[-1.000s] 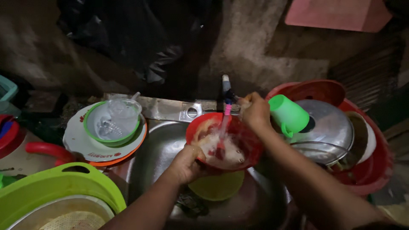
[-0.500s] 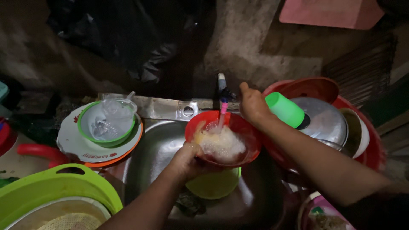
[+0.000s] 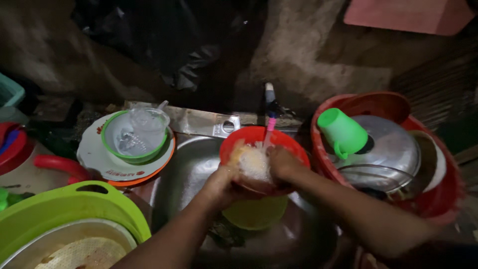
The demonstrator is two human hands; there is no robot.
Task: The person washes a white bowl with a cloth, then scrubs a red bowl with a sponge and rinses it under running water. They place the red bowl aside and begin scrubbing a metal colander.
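My right hand point(image 3: 281, 164) moved off tap point(image 3: 269, 102), now inside round red plastic bowl point(image 3: 239, 142) under water; left hand point(image 3: 221, 182) gripping rim; right's grip unclear.

Your hands work at a glossy red plastic bowl point(image 3: 261, 149), wet and frothy inside, over a dull, smooth steel sink point(image 3: 189, 174). The lid point(image 3: 393, 147) at your right looks like brushed metal. The green cup point(image 3: 342, 132) is smooth plastic; the wall point(image 3: 308, 55) seems rough plaster.
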